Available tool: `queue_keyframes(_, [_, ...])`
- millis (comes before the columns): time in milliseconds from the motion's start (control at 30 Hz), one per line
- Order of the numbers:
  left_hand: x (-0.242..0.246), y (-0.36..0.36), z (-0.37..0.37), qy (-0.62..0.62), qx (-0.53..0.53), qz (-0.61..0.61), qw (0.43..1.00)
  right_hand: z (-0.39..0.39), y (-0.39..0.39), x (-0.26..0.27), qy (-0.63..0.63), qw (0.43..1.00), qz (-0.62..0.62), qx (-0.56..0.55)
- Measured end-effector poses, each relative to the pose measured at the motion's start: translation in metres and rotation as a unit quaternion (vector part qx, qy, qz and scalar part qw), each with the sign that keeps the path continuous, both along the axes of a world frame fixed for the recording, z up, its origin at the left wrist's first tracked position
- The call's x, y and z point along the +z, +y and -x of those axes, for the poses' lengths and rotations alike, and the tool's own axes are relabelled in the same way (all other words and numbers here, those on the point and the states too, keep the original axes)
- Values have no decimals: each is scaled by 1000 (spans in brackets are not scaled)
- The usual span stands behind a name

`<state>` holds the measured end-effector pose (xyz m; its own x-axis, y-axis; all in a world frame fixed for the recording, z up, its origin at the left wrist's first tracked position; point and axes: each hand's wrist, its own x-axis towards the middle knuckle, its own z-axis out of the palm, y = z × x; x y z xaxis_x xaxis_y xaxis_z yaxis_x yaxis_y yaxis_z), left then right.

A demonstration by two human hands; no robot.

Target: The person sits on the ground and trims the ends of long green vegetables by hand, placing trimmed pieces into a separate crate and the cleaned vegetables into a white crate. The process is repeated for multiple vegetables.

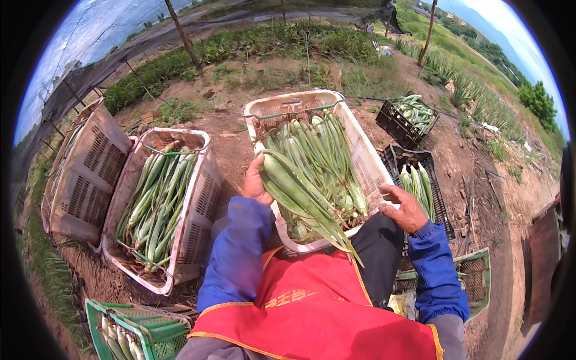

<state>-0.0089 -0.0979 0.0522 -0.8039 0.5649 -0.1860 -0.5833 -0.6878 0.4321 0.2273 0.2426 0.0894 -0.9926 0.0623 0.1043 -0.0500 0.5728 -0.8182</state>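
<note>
My left hand [257,183] grips a bundle of thick, pointed green leaves [294,186], aloe-like in look, near its broad upper end. The leaf tips slant down over the near rim of a white plastic crate [366,155] in front of me. Inside that crate lie many more long green leaves [317,144], some with pale bases. Above my right knee, my right hand [404,206] is beside the crate's right rim with its fingers apart and nothing in them. Whether it touches the rim, I cannot tell.
To my left stand a white crate [198,216] of leafy plants and another white crate [90,175]. A green crate [168,344] is at the lower left. Two black crates [443,211] [391,123] hold leaves at right. Another green crate [479,279] sits behind my right arm.
</note>
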Motion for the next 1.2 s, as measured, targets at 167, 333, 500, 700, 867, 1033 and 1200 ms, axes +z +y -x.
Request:
queue_keyframes(167, [9, 4, -12, 25, 52, 1, 998, 61, -133, 13, 79, 978, -131, 141])
queue_keyframes(333, [38, -11, -25, 112, 70, 21, 991, 85, -166, 4, 77, 992, 30, 93])
queue_keyframes(500, [60, 7, -35, 271, 114, 50, 955, 78, -160, 7, -97, 822, 543, 140])
queue_keyframes(700, [69, 27, -28, 220, 45, 77, 971, 86, -139, -14, -165, 854, 465, 164])
queue_keyframes(867, [73, 24, -35, 265, 81, 165, 947, 105, -83, 18, -117, 945, 303, 43])
queue_keyframes(1033, [75, 36, -49, 316, -23, 176, 932, 140, -87, 80, 46, 967, 189, 161])
queue_keyframes(1200, [77, 40, -58, 362, -62, 224, 903, 147, -101, 103, -51, 958, 238, 150])
